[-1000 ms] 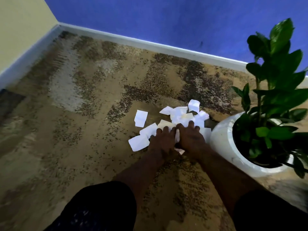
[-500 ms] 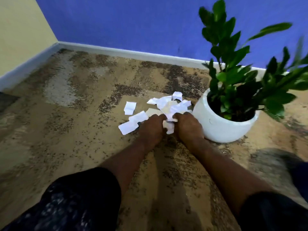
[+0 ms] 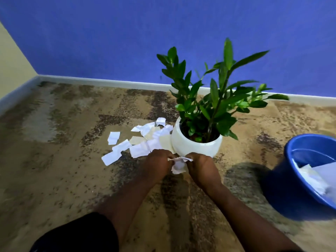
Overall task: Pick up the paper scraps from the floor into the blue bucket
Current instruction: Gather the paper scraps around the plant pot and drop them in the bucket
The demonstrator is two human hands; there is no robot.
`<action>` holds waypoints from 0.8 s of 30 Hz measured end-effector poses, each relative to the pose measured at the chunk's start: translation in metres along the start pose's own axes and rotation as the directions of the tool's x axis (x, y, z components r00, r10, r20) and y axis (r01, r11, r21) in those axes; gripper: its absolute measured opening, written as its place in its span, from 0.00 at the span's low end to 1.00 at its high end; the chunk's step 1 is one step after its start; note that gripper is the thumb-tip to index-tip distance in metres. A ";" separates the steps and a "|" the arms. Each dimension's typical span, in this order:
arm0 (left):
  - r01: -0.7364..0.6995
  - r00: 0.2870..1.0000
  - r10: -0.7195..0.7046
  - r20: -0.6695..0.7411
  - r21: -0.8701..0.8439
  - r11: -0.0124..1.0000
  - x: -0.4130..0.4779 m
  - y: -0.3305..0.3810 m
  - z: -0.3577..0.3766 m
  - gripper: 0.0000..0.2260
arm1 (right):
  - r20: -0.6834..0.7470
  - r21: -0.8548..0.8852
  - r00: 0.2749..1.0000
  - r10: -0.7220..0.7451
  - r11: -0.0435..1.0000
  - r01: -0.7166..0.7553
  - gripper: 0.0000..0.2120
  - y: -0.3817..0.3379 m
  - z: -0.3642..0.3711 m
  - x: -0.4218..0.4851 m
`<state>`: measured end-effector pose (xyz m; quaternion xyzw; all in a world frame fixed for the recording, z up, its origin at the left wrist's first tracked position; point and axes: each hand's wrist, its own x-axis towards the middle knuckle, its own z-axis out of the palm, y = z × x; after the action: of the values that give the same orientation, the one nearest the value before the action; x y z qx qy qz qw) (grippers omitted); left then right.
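On the carpet: both hands grip a scrap bundle [image 3: 179, 165].
Left hand [image 3: 158, 165] and right hand [image 3: 201, 167] fingers closed on it; blue bucket [image 3: 291, 180] part-filled, loose paper scraps [image 3: 140, 140] remain.

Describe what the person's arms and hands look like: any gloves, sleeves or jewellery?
Both hands are bare: the left hand and the right hand wear no gloves, and no rings, watch or bracelet show. The forearms are uncovered, with no sleeves in view as far as the frame's lower edge. The only clothing visible is a patch of dark, faintly speckled fabric at the lower left, probably over a knee.
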<state>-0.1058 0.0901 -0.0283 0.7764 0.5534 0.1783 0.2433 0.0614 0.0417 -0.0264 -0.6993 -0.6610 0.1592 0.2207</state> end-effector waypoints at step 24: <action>0.069 0.997 -0.076 -0.026 -0.196 0.978 -0.012 0.090 0.013 0.09 | -0.132 0.411 0.939 0.317 0.879 -0.239 0.07 0.047 -0.099 -0.041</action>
<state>-0.0332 0.0524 0.0131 0.7251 0.5651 0.2354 0.3154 0.1495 -0.0103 0.0308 -0.7416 -0.4832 0.2479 0.3938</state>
